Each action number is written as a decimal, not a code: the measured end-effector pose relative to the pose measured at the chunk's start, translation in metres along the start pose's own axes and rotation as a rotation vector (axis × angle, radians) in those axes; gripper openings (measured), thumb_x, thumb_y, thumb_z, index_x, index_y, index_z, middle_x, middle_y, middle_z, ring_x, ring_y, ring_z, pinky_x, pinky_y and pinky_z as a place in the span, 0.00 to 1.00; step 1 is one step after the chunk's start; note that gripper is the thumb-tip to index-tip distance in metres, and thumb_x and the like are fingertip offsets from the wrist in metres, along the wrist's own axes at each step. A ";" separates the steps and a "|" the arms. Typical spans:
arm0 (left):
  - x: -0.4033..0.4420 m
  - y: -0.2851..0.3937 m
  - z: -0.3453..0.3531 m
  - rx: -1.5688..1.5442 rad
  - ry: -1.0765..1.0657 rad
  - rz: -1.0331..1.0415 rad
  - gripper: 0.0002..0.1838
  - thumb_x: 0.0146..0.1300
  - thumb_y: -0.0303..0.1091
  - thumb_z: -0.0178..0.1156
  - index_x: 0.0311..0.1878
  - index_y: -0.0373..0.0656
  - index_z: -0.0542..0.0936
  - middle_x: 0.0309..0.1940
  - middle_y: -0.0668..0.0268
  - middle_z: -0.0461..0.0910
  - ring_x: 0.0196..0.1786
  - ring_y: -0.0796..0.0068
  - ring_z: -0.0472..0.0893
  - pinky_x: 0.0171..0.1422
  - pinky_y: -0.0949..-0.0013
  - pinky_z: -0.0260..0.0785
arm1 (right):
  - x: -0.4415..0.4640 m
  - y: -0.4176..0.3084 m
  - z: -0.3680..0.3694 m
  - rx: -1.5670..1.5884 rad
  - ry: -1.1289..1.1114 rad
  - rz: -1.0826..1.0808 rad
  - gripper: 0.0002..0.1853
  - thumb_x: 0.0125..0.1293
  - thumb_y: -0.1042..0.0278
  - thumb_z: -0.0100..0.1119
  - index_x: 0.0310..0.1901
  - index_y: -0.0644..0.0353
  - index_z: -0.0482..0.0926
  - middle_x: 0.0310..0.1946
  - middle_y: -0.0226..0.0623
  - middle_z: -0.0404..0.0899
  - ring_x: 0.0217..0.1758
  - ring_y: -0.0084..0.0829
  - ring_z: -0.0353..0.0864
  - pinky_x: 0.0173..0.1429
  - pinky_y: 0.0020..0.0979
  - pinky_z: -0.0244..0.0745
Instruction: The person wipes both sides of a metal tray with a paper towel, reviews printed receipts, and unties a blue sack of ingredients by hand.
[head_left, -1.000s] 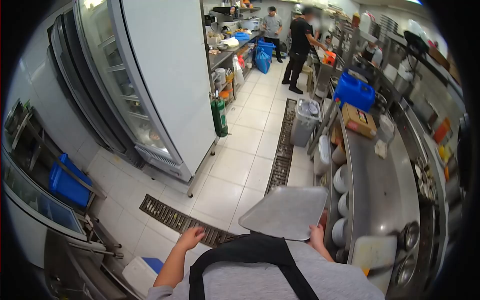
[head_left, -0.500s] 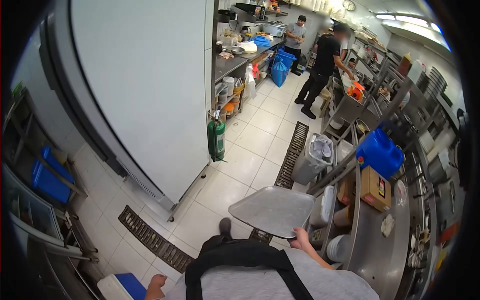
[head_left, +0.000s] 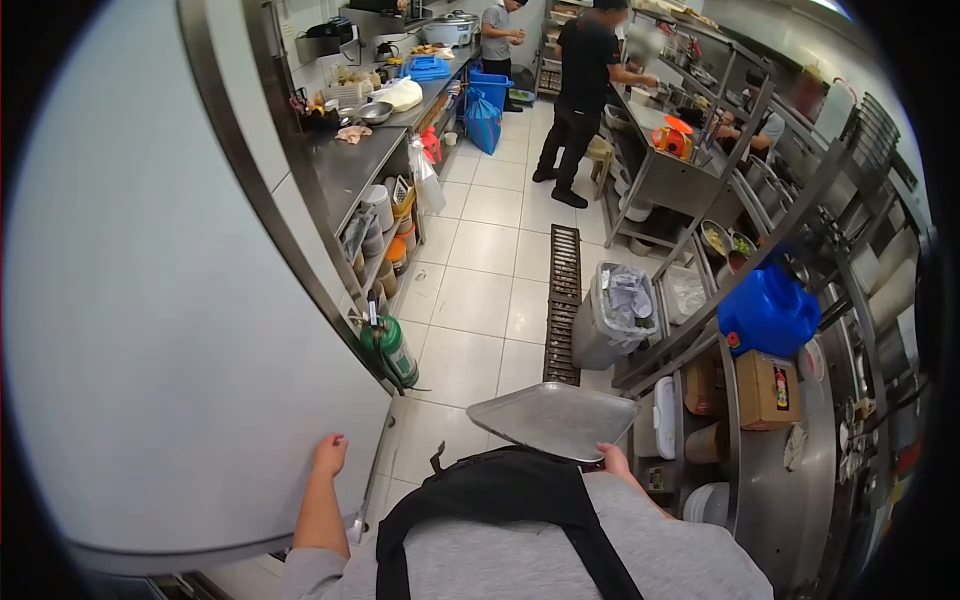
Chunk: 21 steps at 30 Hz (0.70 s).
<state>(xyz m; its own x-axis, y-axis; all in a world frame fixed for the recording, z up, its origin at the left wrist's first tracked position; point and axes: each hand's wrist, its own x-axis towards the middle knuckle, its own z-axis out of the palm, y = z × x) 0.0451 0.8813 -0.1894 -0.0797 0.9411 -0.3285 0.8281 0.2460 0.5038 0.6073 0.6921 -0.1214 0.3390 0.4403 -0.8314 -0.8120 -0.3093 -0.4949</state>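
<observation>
Tray (head_left: 550,418) is gripped at its near right edge by right hand (head_left: 617,464) fingers; left hand (head_left: 330,455) fingers are curled.

There is one metal tray (head_left: 552,418). One blue jug (head_left: 768,312) and one cardboard box (head_left: 765,392) stand near the counter (head_left: 775,500)'s far edge.

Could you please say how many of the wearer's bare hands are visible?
2: the left hand, seen against the tall white cabinet; the right hand, gripping a flat grey metal tray.
</observation>
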 end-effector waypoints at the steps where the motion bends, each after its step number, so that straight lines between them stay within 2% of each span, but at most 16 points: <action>1: 0.021 0.021 -0.006 -0.052 -0.001 0.040 0.18 0.62 0.45 0.56 0.49 0.43 0.78 0.40 0.56 0.81 0.45 0.59 0.80 0.51 0.61 0.71 | 0.001 -0.006 0.016 0.012 0.000 0.011 0.21 0.64 0.69 0.46 0.55 0.72 0.59 0.57 0.59 0.64 0.58 0.57 0.68 0.58 0.63 0.66; 3: 0.056 0.050 -0.006 -0.097 0.002 0.086 0.19 0.60 0.46 0.57 0.49 0.43 0.79 0.42 0.56 0.81 0.46 0.58 0.80 0.52 0.61 0.71 | 0.006 -0.026 0.050 -0.034 0.035 -0.036 0.22 0.64 0.69 0.46 0.56 0.71 0.59 0.57 0.60 0.63 0.59 0.57 0.68 0.58 0.62 0.67; 5: 0.080 0.063 0.014 -0.092 -0.092 0.139 0.19 0.61 0.46 0.56 0.50 0.44 0.78 0.42 0.57 0.82 0.46 0.59 0.80 0.52 0.61 0.71 | 0.042 -0.046 0.068 -0.007 0.050 0.008 0.22 0.64 0.68 0.47 0.56 0.71 0.59 0.55 0.59 0.64 0.58 0.56 0.69 0.58 0.61 0.69; 7: 0.102 0.048 0.060 -0.059 -0.198 0.030 0.19 0.61 0.46 0.56 0.50 0.44 0.78 0.42 0.57 0.82 0.47 0.60 0.80 0.53 0.63 0.71 | 0.092 -0.067 0.083 -0.042 0.087 -0.020 0.22 0.63 0.69 0.48 0.55 0.72 0.60 0.52 0.57 0.66 0.56 0.55 0.70 0.57 0.59 0.71; 9: 0.106 0.043 0.093 -0.043 -0.408 -0.004 0.20 0.61 0.46 0.56 0.50 0.44 0.78 0.44 0.56 0.81 0.48 0.60 0.80 0.53 0.63 0.70 | 0.143 -0.094 0.105 -0.136 0.085 0.001 0.22 0.62 0.71 0.49 0.55 0.73 0.60 0.51 0.57 0.66 0.56 0.53 0.70 0.56 0.58 0.71; 11: 0.123 0.017 0.157 -0.022 -0.569 0.068 0.18 0.61 0.44 0.55 0.49 0.43 0.79 0.44 0.55 0.81 0.49 0.60 0.80 0.53 0.62 0.70 | 0.173 -0.139 0.149 -0.244 0.077 0.019 0.21 0.61 0.72 0.49 0.54 0.73 0.60 0.50 0.56 0.67 0.55 0.52 0.71 0.56 0.58 0.72; 12: 0.137 0.009 0.183 0.031 -0.503 0.169 0.15 0.63 0.40 0.54 0.48 0.43 0.80 0.43 0.54 0.81 0.49 0.60 0.80 0.53 0.61 0.70 | 0.174 -0.161 0.185 -0.324 0.022 -0.088 0.22 0.61 0.74 0.50 0.55 0.71 0.60 0.51 0.55 0.67 0.55 0.51 0.71 0.55 0.57 0.72; 13: 0.147 0.037 0.168 -0.118 -0.424 0.168 0.15 0.63 0.39 0.53 0.47 0.42 0.80 0.44 0.53 0.81 0.49 0.59 0.80 0.53 0.61 0.70 | 0.180 -0.180 0.218 -0.312 -0.049 -0.144 0.22 0.60 0.76 0.50 0.56 0.69 0.59 0.51 0.53 0.67 0.55 0.50 0.71 0.55 0.57 0.72; 14: 0.155 0.075 0.146 -0.268 -0.348 0.179 0.14 0.64 0.38 0.52 0.47 0.42 0.80 0.44 0.53 0.81 0.49 0.59 0.79 0.53 0.60 0.70 | 0.186 -0.199 0.250 -0.295 -0.121 -0.198 0.23 0.59 0.77 0.50 0.57 0.66 0.59 0.52 0.51 0.67 0.55 0.48 0.71 0.55 0.56 0.72; 15: 0.156 0.142 0.099 -0.411 -0.275 0.201 0.13 0.64 0.36 0.52 0.46 0.41 0.80 0.44 0.53 0.80 0.49 0.58 0.79 0.53 0.60 0.70 | 0.193 -0.216 0.282 -0.186 -0.198 -0.197 0.24 0.59 0.78 0.50 0.58 0.62 0.59 0.53 0.49 0.67 0.55 0.47 0.72 0.56 0.56 0.72; 17: 0.205 0.223 0.062 -0.313 -0.102 0.107 0.13 0.65 0.35 0.51 0.45 0.41 0.81 0.43 0.53 0.80 0.48 0.54 0.79 0.52 0.60 0.70 | 0.195 -0.245 0.353 -0.193 -0.231 -0.333 0.20 0.60 0.74 0.51 0.54 0.53 0.63 0.52 0.40 0.70 0.53 0.43 0.73 0.55 0.53 0.71; 18: 0.234 0.245 0.053 -0.362 0.049 0.216 0.12 0.64 0.35 0.52 0.45 0.41 0.80 0.42 0.53 0.80 0.48 0.53 0.78 0.52 0.60 0.70 | 0.185 -0.261 0.392 -0.213 -0.235 -0.355 0.21 0.60 0.76 0.50 0.55 0.52 0.63 0.52 0.40 0.70 0.53 0.42 0.73 0.55 0.50 0.72; 19: 0.263 0.275 0.034 -0.330 0.109 0.220 0.12 0.63 0.32 0.53 0.47 0.42 0.80 0.42 0.53 0.79 0.49 0.54 0.77 0.53 0.60 0.69 | 0.176 -0.276 0.428 -0.233 -0.240 -0.381 0.21 0.60 0.77 0.49 0.56 0.52 0.63 0.51 0.39 0.71 0.53 0.41 0.73 0.55 0.48 0.72; 20: 0.292 0.302 0.017 -0.391 0.139 0.200 0.13 0.60 0.29 0.54 0.48 0.43 0.78 0.46 0.54 0.78 0.53 0.54 0.75 0.58 0.60 0.67 | 0.178 -0.287 0.455 -0.260 -0.247 -0.375 0.21 0.60 0.77 0.49 0.56 0.52 0.63 0.51 0.39 0.71 0.53 0.41 0.73 0.55 0.48 0.72; 21: 0.324 0.317 0.004 -0.366 0.285 0.337 0.14 0.58 0.28 0.55 0.49 0.42 0.77 0.50 0.54 0.75 0.57 0.52 0.72 0.62 0.60 0.64 | 0.184 -0.297 0.479 -0.276 -0.332 -0.463 0.24 0.61 0.77 0.50 0.59 0.52 0.61 0.52 0.40 0.70 0.53 0.40 0.73 0.55 0.45 0.73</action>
<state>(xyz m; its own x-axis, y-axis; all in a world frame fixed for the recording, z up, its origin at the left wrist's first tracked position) 0.2841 1.2635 -0.1392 -0.0332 0.9943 0.1010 0.5915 -0.0619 0.8039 0.6832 1.2686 -0.0062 0.4245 0.8047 -0.4150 -0.4489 -0.2110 -0.8683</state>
